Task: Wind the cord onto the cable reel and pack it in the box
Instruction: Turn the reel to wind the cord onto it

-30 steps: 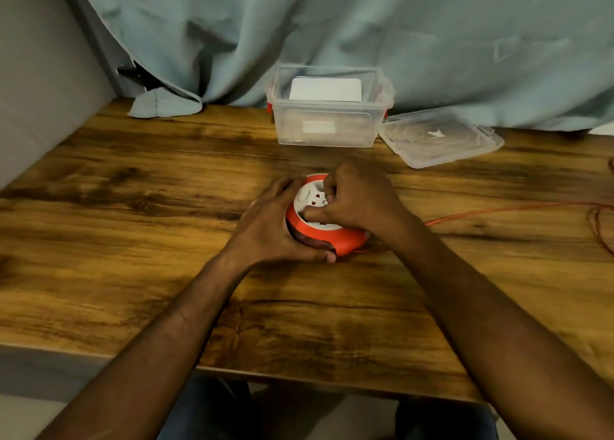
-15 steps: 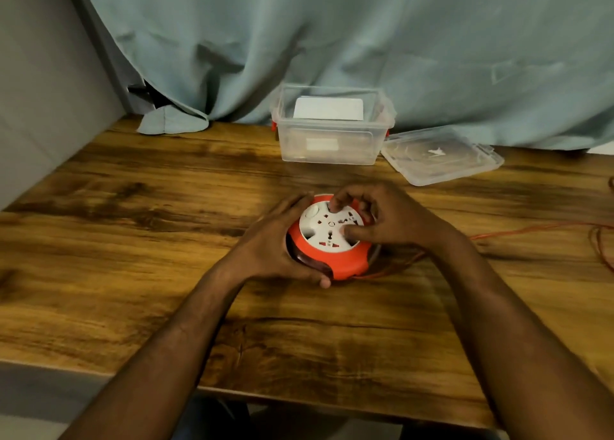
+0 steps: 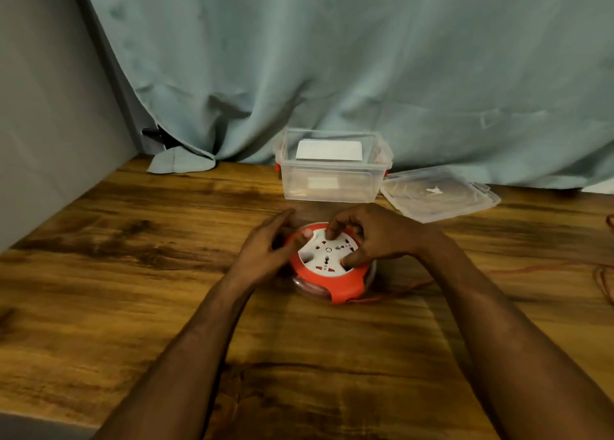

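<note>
A round cable reel (image 3: pixel 327 275) with a red rim and a white socket face lies flat on the wooden table (image 3: pixel 133 273). My left hand (image 3: pixel 265 250) clasps its left side. My right hand (image 3: pixel 372 236) rests on top, fingertips pressed into the white face. A thin red cord (image 3: pixel 518 268) runs from under the reel to the right and loops at the table's right edge. An open clear plastic box (image 3: pixel 332 170) stands just behind the reel, with its lid (image 3: pixel 438 193) lying flat to its right.
A grey-blue curtain (image 3: pixel 332 74) hangs along the back of the table and a grey wall (image 3: pixel 50 107) closes the left side. A white label or card shows at the back wall of the box. The table's front edge is near my elbows.
The view has tilted up. My right hand has turned around on the reel's face, fingers shifting from the near side to the far and right side. The left hand has stayed on the reel's side.
</note>
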Demonstrator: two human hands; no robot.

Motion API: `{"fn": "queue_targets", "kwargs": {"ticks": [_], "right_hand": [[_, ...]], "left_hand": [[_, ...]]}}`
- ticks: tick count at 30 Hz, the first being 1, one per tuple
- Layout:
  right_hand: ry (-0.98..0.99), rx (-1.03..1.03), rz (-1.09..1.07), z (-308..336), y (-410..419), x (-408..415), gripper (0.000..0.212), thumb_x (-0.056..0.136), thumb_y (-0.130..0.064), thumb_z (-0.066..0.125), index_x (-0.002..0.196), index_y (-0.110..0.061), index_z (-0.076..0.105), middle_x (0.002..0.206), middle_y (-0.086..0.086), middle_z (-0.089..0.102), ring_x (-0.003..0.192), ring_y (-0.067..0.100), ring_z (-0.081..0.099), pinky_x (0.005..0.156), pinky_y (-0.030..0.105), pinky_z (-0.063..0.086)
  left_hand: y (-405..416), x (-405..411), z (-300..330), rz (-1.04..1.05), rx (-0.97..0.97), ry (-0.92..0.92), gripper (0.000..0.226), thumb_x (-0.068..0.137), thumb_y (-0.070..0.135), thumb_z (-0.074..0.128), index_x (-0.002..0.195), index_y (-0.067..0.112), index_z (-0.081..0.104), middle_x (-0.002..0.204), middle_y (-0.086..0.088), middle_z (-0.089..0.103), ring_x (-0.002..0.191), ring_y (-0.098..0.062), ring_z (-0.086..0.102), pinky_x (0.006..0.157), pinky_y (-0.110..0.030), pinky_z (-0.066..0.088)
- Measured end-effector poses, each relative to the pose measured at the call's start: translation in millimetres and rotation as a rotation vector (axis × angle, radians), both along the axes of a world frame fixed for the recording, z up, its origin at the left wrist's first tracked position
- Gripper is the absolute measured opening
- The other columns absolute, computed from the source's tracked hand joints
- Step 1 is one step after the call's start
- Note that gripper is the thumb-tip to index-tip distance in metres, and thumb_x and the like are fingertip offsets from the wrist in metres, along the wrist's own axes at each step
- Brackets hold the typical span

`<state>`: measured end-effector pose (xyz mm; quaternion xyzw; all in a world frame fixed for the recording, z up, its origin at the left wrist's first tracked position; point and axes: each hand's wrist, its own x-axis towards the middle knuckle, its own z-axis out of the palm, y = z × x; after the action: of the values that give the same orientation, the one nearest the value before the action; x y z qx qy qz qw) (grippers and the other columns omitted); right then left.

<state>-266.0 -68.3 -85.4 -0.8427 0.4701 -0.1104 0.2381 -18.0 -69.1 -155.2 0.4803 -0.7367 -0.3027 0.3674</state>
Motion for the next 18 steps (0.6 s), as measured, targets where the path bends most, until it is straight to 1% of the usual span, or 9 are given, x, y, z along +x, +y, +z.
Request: {"fn": "queue_targets", "kwargs": {"ticks": [1, 2, 3, 5, 7, 11, 13, 15, 18], "right_hand": [[-0.022, -0.009, 0.003, -3, 3, 1, 0.049, 0.071, -0.030, 0.088, 0.116, -0.035, 0.067, 0.116, -0.020, 0.063, 0.103, 0.003, 0.061, 0.075, 0.021, 0.053], [-0.051, -0.012, -0.003, -7, 8, 1, 0.048, 0.071, -0.031, 0.087, 0.114, -0.036, 0.067, 0.115, -0.019, 0.063, 0.101, 0.004, 0.062, 0.074, 0.024, 0.055], [-0.078, -0.019, -0.013, -10, 11, -1, 0.047, 0.070, -0.032, 0.087, 0.112, -0.036, 0.067, 0.113, -0.019, 0.064, 0.098, 0.005, 0.062, 0.071, 0.026, 0.055], [-0.119, -0.030, -0.037, -12, 20, -4, 0.044, 0.067, -0.034, 0.089, 0.105, -0.035, 0.067, 0.105, -0.015, 0.066, 0.087, 0.008, 0.062, 0.066, 0.030, 0.053], [-0.133, -0.034, -0.058, -6, 27, -6, 0.044, 0.064, -0.034, 0.092, 0.099, -0.034, 0.066, 0.102, -0.013, 0.069, 0.081, 0.008, 0.061, 0.064, 0.032, 0.052], [-0.118, -0.067, -0.053, -2, 33, -3, 0.046, 0.061, -0.035, 0.093, 0.091, -0.034, 0.059, 0.105, -0.016, 0.072, 0.091, 0.003, 0.063, 0.066, 0.025, 0.048], [-0.087, -0.138, -0.067, -3, 35, 0, 0.047, 0.059, -0.041, 0.091, 0.090, -0.033, 0.057, 0.102, -0.019, 0.071, 0.090, 0.002, 0.062, 0.065, 0.025, 0.047], [-0.030, -0.243, -0.110, -4, 37, 2, 0.048, 0.059, -0.048, 0.089, 0.089, -0.033, 0.055, 0.096, -0.022, 0.068, 0.082, -0.001, 0.058, 0.063, 0.025, 0.042], [-0.014, -0.336, -0.153, -7, 38, 6, 0.046, 0.058, -0.055, 0.086, 0.085, -0.036, 0.054, 0.089, -0.022, 0.065, 0.079, -0.001, 0.056, 0.061, 0.026, 0.042]], "left_hand": [[-2, -3, 2, 0.037, -0.061, -0.070, 0.052, 0.091, 0.065, 0.054, 0.131, 0.032, 0.061, 0.120, 0.013, 0.066, 0.108, -0.006, 0.062, 0.090, -0.032, 0.055], [-4, -6, 1, 0.052, -0.099, -0.131, 0.044, 0.096, 0.061, 0.048, 0.120, 0.031, 0.068, 0.112, 0.012, 0.068, 0.102, -0.007, 0.064, 0.088, -0.034, 0.054], [-4, -9, 4, 0.055, -0.116, -0.171, 0.044, 0.099, 0.059, 0.043, 0.113, 0.030, 0.072, 0.106, 0.011, 0.071, 0.097, -0.007, 0.064, 0.087, -0.035, 0.054], [-6, -14, 6, 0.060, -0.064, -0.204, 0.051, 0.098, 0.064, 0.037, 0.111, 0.031, 0.073, 0.106, 0.012, 0.072, 0.095, -0.007, 0.065, 0.087, -0.035, 0.053], [-10, -12, 10, 0.057, 0.028, -0.172, 0.049, 0.096, 0.066, 0.040, 0.112, 0.033, 0.073, 0.110, 0.013, 0.071, 0.100, -0.010, 0.065, 0.089, -0.035, 0.050], [-10, -9, 14, -0.004, 0.078, -0.141, 0.034, 0.094, 0.059, 0.050, 0.103, 0.038, 0.075, 0.106, 0.010, 0.075, 0.095, -0.012, 0.069, 0.089, -0.041, 0.054], [-9, -8, 15, -0.006, 0.160, -0.033, 0.025, 0.093, 0.055, 0.053, 0.094, 0.042, 0.074, 0.103, 0.010, 0.075, 0.095, -0.013, 0.070, 0.092, -0.044, 0.054], [-11, -9, 13, -0.009, 0.212, 0.051, 0.031, 0.089, 0.058, 0.053, 0.098, 0.038, 0.075, 0.106, 0.008, 0.075, 0.098, -0.016, 0.070, 0.096, -0.047, 0.052], [-12, -12, 9, 0.025, 0.184, 0.123, 0.042, 0.082, 0.065, 0.053, 0.102, 0.036, 0.075, 0.101, 0.008, 0.077, 0.097, -0.018, 0.071, 0.097, -0.049, 0.052]]}}
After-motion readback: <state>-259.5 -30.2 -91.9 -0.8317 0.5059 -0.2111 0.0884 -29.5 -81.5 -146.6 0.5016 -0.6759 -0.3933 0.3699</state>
